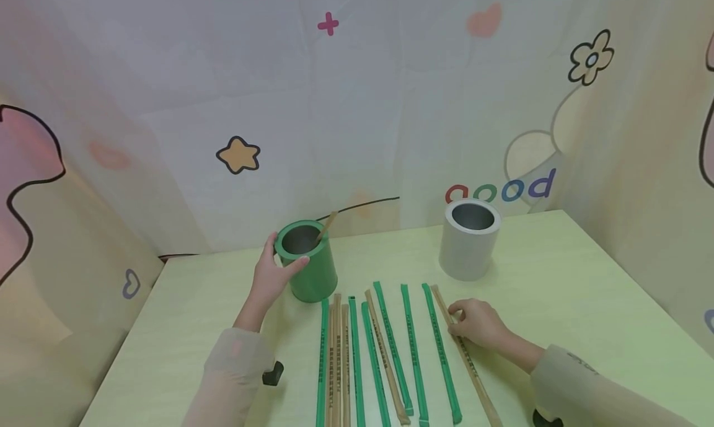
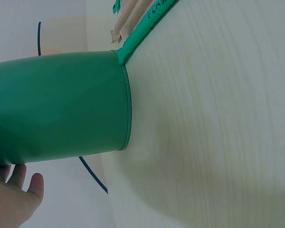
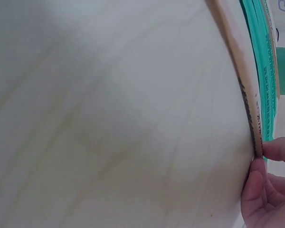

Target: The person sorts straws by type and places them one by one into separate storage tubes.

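My left hand (image 1: 273, 278) holds the green cup (image 1: 315, 275) near its rim, thumb across the front and fingers at its left side. The cup stands upright on the table with one brown paper-wrapped straw (image 1: 328, 224) leaning inside. In the left wrist view, fingertips (image 2: 35, 185) touch the cup wall (image 2: 61, 104). At the right end of the row, my right hand (image 1: 480, 325) pinches a brown paper-wrapped straw (image 1: 474, 377) along its upper half. The right wrist view shows this straw (image 3: 240, 71) between thumb and fingers, beside green-wrapped straws (image 3: 261, 52).
A white cup (image 1: 470, 247) stands at the back right, its inside dark. Several green-wrapped straws (image 1: 413, 352) and brown-wrapped straws (image 1: 337, 365) lie side by side at the table's front middle. A printed cloth (image 1: 357, 105) hangs behind the pale wooden table (image 1: 184, 328).
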Demonstrator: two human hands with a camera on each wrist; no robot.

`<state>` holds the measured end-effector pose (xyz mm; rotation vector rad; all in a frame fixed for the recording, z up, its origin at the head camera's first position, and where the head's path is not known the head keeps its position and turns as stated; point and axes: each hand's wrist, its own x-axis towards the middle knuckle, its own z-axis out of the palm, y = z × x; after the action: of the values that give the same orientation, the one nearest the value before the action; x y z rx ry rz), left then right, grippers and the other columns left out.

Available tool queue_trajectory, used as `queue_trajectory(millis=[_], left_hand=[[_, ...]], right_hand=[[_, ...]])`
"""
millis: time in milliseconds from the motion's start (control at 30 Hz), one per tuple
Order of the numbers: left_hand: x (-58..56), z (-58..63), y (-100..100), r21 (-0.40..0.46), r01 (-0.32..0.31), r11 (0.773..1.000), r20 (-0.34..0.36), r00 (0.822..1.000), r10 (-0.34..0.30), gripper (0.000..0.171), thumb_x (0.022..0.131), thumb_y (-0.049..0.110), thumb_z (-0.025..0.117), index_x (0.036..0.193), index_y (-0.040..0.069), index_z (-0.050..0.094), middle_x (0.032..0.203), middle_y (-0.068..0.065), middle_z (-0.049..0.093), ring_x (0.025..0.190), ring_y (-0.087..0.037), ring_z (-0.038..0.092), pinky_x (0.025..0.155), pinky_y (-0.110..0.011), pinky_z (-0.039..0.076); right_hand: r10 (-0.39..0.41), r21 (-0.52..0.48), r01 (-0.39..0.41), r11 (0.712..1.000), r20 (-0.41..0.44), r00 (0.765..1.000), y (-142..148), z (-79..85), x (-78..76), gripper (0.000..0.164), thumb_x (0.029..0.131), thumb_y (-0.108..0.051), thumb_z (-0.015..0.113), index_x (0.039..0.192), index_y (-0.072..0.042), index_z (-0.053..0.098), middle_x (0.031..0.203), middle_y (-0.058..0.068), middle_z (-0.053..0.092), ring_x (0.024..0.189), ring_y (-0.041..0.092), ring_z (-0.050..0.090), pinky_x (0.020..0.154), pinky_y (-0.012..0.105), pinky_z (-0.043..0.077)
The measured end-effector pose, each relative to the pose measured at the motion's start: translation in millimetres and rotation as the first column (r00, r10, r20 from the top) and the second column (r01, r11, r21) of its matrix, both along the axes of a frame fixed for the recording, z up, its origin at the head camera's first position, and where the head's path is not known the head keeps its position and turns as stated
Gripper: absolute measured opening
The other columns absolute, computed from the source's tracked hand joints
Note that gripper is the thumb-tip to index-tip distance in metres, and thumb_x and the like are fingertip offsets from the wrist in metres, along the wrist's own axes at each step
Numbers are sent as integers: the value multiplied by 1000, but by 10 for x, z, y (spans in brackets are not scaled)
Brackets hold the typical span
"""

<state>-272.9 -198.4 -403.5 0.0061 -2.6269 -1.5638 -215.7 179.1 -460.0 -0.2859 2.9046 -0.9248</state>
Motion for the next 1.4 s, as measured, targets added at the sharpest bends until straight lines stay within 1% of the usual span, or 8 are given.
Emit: queue_trajectory(millis=[167, 467, 767, 900, 1200, 1400], left_hand=[[12, 19, 2, -9, -4, 1000, -2, 1000, 4, 99, 71, 55, 64, 143, 20, 6, 148, -6, 16, 136, -25, 12, 105, -55, 17], [6, 12, 7, -3, -3, 1000, -2, 1000, 3, 99, 70, 55, 64, 143, 19, 7, 148, -6, 16, 136, -24, 12, 106, -54, 17], [24, 30, 20, 0, -6, 1000, 2, 1000, 6, 99, 71, 54, 65, 143, 18, 7, 148, -7, 16, 136, -26, 13, 105, -54, 17], [22, 32, 14, 3, -6, 1000, 3, 1000, 6, 99, 71, 54, 65, 143, 19, 7, 148, -6, 16, 136, -24, 12, 106, -54, 17], [26, 21, 5, 13, -2, 1000, -2, 1000, 2, 98, 71, 53, 65, 143, 19, 7, 148, -7, 16, 136, -25, 13, 106, -54, 16], [9, 13, 6, 11, -2, 1000, -3, 1000, 2, 99, 71, 54, 65, 143, 19, 7, 148, -7, 16, 136, -25, 13, 106, -54, 17]], right_hand=[[-15, -2, 15, 1000, -6, 1000, -15, -1, -6, 26, 69, -7, 65, 93, 2, 64, 60, 0, 55, 53, 10, 46, 47, 23, 38], [-47, -26, 47, 999, 3, 999, -25, -20, 17, 28, 69, -4, 62, 96, 3, 63, 61, 1, 56, 53, 10, 47, 46, 23, 38], [-49, -116, 52, 992, 25, 998, 39, -20, 10, 33, 69, -4, 60, 101, 5, 61, 58, 0, 52, 51, 10, 44, 45, 23, 36], [-47, -153, 51, 987, 29, 998, 49, 38, -3, 32, 70, -3, 58, 101, 5, 61, 60, 1, 53, 53, 10, 46, 46, 22, 38], [-51, -223, 54, 973, 18, 999, 34, 234, 4, 24, 71, -3, 56, 94, 2, 62, 59, 0, 53, 51, 9, 45, 43, 21, 37], [-47, -285, 58, 957, 46, 998, 0, 403, 32, 20, 74, -4, 57, 93, 2, 60, 59, 0, 51, 51, 10, 45, 44, 22, 37]])
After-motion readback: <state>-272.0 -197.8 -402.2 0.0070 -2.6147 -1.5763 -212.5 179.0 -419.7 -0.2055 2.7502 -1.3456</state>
